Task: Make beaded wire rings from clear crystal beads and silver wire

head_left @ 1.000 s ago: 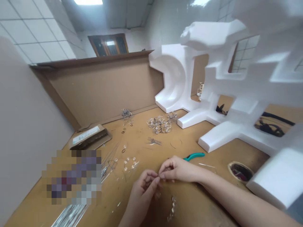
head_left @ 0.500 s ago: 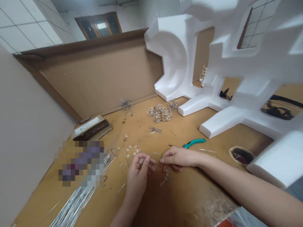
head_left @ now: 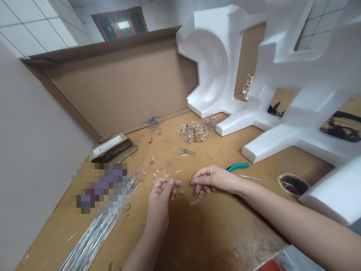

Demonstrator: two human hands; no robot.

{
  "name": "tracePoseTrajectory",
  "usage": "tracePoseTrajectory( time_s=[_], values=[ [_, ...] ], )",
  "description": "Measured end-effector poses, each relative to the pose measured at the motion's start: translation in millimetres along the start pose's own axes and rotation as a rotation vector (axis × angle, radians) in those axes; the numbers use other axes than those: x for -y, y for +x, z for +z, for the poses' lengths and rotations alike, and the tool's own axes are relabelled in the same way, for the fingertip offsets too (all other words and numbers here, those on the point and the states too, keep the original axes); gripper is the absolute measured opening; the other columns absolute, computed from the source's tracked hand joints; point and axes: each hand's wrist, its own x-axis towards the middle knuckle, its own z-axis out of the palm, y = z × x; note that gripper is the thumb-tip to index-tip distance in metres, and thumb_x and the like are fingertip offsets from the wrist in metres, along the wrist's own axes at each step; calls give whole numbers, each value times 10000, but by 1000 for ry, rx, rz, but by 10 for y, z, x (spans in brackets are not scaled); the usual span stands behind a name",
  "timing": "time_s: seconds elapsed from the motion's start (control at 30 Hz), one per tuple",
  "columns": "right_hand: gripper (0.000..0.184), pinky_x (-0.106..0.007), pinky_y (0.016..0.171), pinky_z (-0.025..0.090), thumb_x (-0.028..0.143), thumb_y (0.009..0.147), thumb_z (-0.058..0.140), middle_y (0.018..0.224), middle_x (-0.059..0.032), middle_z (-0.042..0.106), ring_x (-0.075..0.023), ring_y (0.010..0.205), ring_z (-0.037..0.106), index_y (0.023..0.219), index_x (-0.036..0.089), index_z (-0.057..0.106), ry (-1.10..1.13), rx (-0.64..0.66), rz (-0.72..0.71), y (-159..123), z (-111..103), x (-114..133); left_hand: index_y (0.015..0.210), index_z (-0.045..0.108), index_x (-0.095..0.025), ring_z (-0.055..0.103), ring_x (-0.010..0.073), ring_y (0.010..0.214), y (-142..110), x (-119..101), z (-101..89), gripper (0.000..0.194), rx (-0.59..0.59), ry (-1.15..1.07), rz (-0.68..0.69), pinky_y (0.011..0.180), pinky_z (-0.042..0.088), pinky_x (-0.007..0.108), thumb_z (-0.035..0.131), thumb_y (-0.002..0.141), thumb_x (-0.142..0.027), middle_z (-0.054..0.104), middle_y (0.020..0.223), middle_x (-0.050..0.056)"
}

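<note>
Bead strand [head_left: 197,199] just below the fingers of the right hand [head_left: 208,180], over the brown table [head_left: 231,146]; its beads clear, rounded, in a short curve. Left hand [head_left: 163,189] pinching, thumb to forefinger, a clear bead [head_left: 182,190] at the tips; whether the grip is on the bead or a fine wire through it, cannot tell. Right hand closed at the fingertips too, other fingers loosely curled; what sits between, too small to make out. Hands near each other, apart. Handling, my judgement: grip close to the working end so fine stock doesn't flex, bring tips together slowly, keep slack in the strand and a curled finger ready beneath, since smooth beads would likely slip and roll. Materials: teal pliers handle [head_left: 238,166] beyond the right hand, smooth, curved; straight silvery rods [head_left: 89,241], bundled, shiny; looped wire clusters [head_left: 194,132], springy-looking, tangled; short grey wires [head_left: 187,152] in a loose heap; loose beads [head_left: 164,171], glassy. White moulded foam [head_left: 211,60] at right, matte, blocky, cut with openings; cardboard wall [head_left: 121,86] behind, flat and dull.
</note>
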Motion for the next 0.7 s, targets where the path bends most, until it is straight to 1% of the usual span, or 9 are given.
tracePoseTrajectory(
  time_s=[0.1, 0.17, 0.23, 0.37, 0.5, 0.7],
  values=[
    [278, -157, 399, 362, 365, 692, 650, 668, -39, 670, -50, 433, 513, 798, 108, 632, 95, -5, 23, 16, -3, -18, 726, 509, -163, 374, 55, 423, -13, -14, 10, 209, 72, -26, -45, 411, 313, 169, 627, 694, -333, 546, 555, -45],
    [283, -179, 429, 410, 359, 668, 670, 657, -31, 664, -70, 448, 548, 792, 110, 620, 166, 13, 43, 21, -6, -31, 729, 515, -161, 383, 53, 414, -26, -20, 23, 223, 97, 0, -39, 405, 325, 176, 632, 691, -345, 565, 594, -31],
    [288, -193, 444, 431, 363, 660, 675, 651, -29, 661, -84, 458, 568, 785, 112, 610, 191, 37, 51, 17, -2, -35, 729, 527, -157, 381, 47, 401, -41, -24, 37, 238, 106, 37, -8, 408, 337, 182, 632, 691, -367, 557, 596, -31],
    [298, -199, 445, 438, 393, 677, 655, 613, -12, 647, -81, 432, 557, 785, 120, 600, 105, 46, 7, -10, 34, -20, 718, 537, -160, 369, 45, 366, -65, -18, 58, 268, 106, 120, 32, 391, 311, 182, 629, 682, -409, 481, 505, -62],
    [288, -198, 443, 436, 405, 691, 638, 595, 4, 633, -75, 422, 546, 764, 130, 591, 32, 54, -23, -31, 67, -10, 707, 531, -168, 362, 54, 363, -71, 10, 61, 261, 101, 187, 43, 395, 300, 177, 608, 707, -418, 411, 429, -82],
    [258, -190, 412, 411, 385, 705, 620, 540, 30, 598, -71, 387, 520, 781, 142, 581, 2, 32, -7, -24, 73, -15, 716, 542, -172, 339, 56, 385, -84, 63, 55, 251, 133, 178, 39, 396, 286, 174, 614, 708, -412, 397, 453, -79]
  ],
)
